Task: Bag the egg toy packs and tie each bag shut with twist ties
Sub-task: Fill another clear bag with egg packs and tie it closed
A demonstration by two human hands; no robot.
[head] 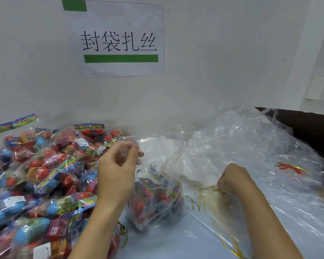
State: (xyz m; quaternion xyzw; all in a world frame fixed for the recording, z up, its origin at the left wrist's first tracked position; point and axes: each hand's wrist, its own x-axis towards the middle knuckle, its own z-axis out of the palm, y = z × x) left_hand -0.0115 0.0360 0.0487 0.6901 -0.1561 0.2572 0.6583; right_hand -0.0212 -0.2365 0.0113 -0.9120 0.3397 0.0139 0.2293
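Note:
A clear plastic bag [157, 199] stands in the middle of the table with several colourful egg toy packs inside. My left hand [118, 165] pinches the bag's gathered top edge and holds it up. My right hand [232, 179] is to the right, knuckles up, its fingers curled down onto thin gold twist ties [208, 189] that lie under a clear film; it seems to pinch one. A big heap of egg toy packs [36, 176], red and blue eggs in printed wrappers, fills the left of the table.
A pile of loose clear plastic bags [251, 146] covers the right side. More gold twist ties [234, 249] lie near the front edge. A dark box [307, 128] stands at the back right, and a white wall with a paper sign [118, 40] is behind.

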